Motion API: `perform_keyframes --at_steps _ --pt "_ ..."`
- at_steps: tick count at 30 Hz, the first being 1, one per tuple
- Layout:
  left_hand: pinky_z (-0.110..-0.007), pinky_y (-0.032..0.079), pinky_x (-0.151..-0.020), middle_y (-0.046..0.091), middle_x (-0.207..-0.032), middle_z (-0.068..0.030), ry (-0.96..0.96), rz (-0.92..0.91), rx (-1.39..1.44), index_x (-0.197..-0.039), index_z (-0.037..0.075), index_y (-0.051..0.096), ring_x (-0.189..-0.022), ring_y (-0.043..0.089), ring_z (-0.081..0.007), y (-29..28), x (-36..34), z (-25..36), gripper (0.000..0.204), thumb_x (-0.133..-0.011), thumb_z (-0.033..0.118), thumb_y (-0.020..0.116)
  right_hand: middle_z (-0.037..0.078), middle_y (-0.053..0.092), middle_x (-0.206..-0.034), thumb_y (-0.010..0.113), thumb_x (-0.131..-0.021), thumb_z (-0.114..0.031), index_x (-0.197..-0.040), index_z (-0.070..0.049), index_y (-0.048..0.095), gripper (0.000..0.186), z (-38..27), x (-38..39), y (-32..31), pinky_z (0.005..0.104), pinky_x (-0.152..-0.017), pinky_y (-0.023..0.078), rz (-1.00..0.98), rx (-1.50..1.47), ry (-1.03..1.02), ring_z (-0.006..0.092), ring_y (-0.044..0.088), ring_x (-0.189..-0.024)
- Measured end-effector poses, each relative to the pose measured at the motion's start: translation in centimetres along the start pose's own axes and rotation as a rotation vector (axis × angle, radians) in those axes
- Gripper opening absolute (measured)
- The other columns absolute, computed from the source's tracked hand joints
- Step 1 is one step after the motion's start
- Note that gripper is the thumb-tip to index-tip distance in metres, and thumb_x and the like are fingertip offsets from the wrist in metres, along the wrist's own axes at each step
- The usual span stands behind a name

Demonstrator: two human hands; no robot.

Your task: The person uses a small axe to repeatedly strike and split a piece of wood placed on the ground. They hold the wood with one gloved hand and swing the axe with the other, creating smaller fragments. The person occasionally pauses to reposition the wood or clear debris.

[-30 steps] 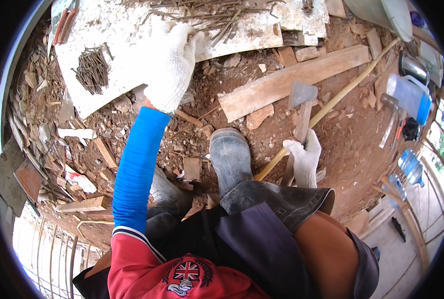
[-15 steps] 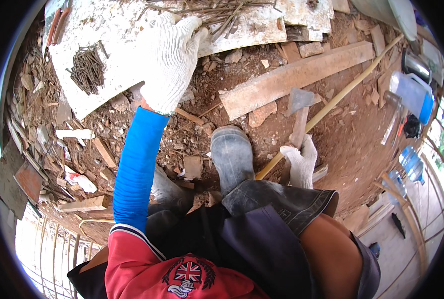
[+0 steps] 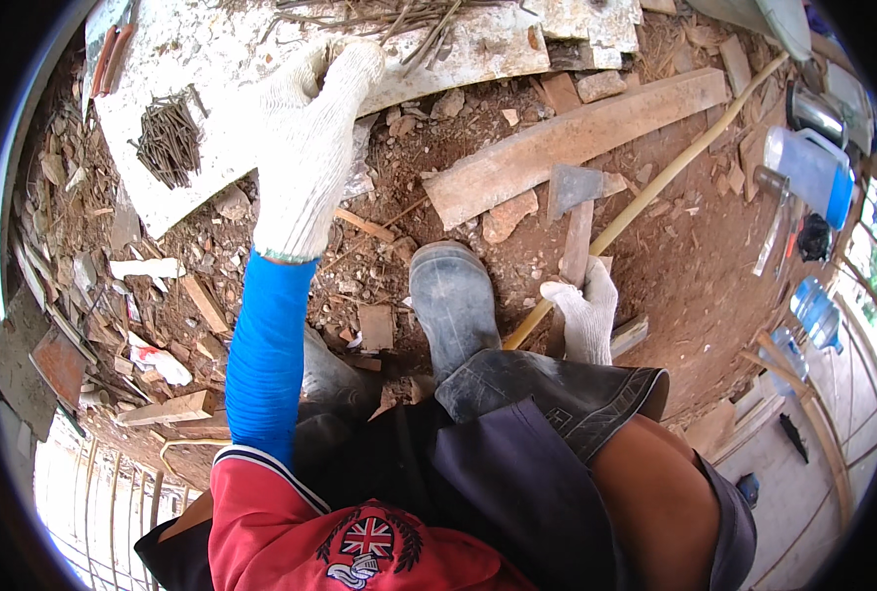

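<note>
My left hand (image 3: 303,163), in a white knit glove, is over the white board (image 3: 222,69) with its fingers curled; what they hold, if anything, is hidden. Beside it lie a pile of rusty nails (image 3: 168,138) and, farther up, loose bent nails or rods (image 3: 424,39). Orange-handled pliers (image 3: 113,57) rest at the board's upper left. My gloved right hand (image 3: 584,315) grips the wooden handle of a hatchet-like tool (image 3: 573,185), its metal head pointing away from me beside a long yellow pole (image 3: 655,202).
A rough plank (image 3: 586,138) crosses the debris-strewn dirt. My rubber boot (image 3: 448,295) stands in the middle. At the right are a plastic jug (image 3: 803,172), water bottles (image 3: 815,315) and pale tiles (image 3: 833,463). Wood scraps and bars line the lower left.
My left hand has drawn slightly back toward me and to the left, its fingers bending differently. The view has shifted slightly. My right hand still grips the tool.
</note>
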State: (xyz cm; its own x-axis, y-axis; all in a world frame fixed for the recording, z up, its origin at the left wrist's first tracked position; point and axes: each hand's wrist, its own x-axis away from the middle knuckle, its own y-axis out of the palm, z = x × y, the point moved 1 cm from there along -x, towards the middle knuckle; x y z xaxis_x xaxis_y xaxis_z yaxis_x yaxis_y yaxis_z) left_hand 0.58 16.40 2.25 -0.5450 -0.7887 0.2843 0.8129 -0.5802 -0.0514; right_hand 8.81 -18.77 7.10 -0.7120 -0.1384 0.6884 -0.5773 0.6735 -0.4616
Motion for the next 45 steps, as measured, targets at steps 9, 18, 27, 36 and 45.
perform_keyframes --at_steps 9,18,27,36,45 --pt "-0.030 0.052 -0.072 0.073 -0.100 -0.0043 -0.133 -0.093 0.490 -0.122 0.003 0.077 -0.083 0.063 -0.0113 0.6 1.0 -0.9 0.021 -0.110 0.020 0.076 0.011 0.079 -0.103 0.090 -0.083 -0.005 -0.120 0.005 0.068 0.045 -0.2 -0.4 0.2 0.0324 -0.085 0.063 -0.022 -0.007 -0.002 0.0173 0.078 -0.097" --pt "-0.030 0.054 -0.076 0.075 -0.102 -0.0054 -0.119 -0.026 0.416 -0.126 0.000 0.076 -0.085 0.066 -0.0132 -0.5 1.6 -1.7 0.026 -0.111 0.021 0.076 0.011 0.079 -0.106 0.089 -0.084 -0.002 -0.123 0.005 0.068 0.045 1.2 -0.7 0.2 0.0318 -0.085 0.063 -0.038 -0.087 0.028 0.0169 0.078 -0.098" --pt "-0.036 0.058 -0.086 0.079 -0.106 -0.0127 0.152 0.547 -0.833 -0.114 0.000 0.084 -0.093 0.072 -0.0211 -10.6 -1.1 -0.1 0.035 -0.104 0.034 0.082 0.009 0.077 -0.103 0.088 -0.083 0.001 -0.122 0.003 0.068 0.044 0.2 -1.0 0.0 0.0318 -0.085 0.062 -0.051 -0.070 0.030 0.0175 0.078 -0.096" --pt "-0.041 0.059 -0.086 0.080 -0.104 -0.0115 0.595 0.237 -0.896 -0.113 0.004 0.084 -0.095 0.075 -0.0278 -5.5 -2.1 0.3 0.025 -0.102 0.026 0.083 0.009 0.078 -0.103 0.090 -0.082 -0.003 -0.121 0.003 0.069 0.045 0.5 -2.0 -0.1 0.0319 -0.087 0.060 -0.047 -0.060 -0.051 0.0168 0.077 -0.097" --pt "-0.043 0.057 -0.084 0.076 -0.098 -0.0180 0.674 0.006 -0.858 -0.108 0.002 0.080 -0.094 0.073 -0.0344 0.6 -4.9 -3.4 0.022 -0.101 0.022 0.082 0.011 0.078 -0.104 0.088 -0.084 0.000 -0.121 0.005 0.068 0.042 -0.7 -0.4 0.2 0.0324 -0.082 0.065 -0.025 -0.104 -0.017 0.0168 0.077 -0.094"
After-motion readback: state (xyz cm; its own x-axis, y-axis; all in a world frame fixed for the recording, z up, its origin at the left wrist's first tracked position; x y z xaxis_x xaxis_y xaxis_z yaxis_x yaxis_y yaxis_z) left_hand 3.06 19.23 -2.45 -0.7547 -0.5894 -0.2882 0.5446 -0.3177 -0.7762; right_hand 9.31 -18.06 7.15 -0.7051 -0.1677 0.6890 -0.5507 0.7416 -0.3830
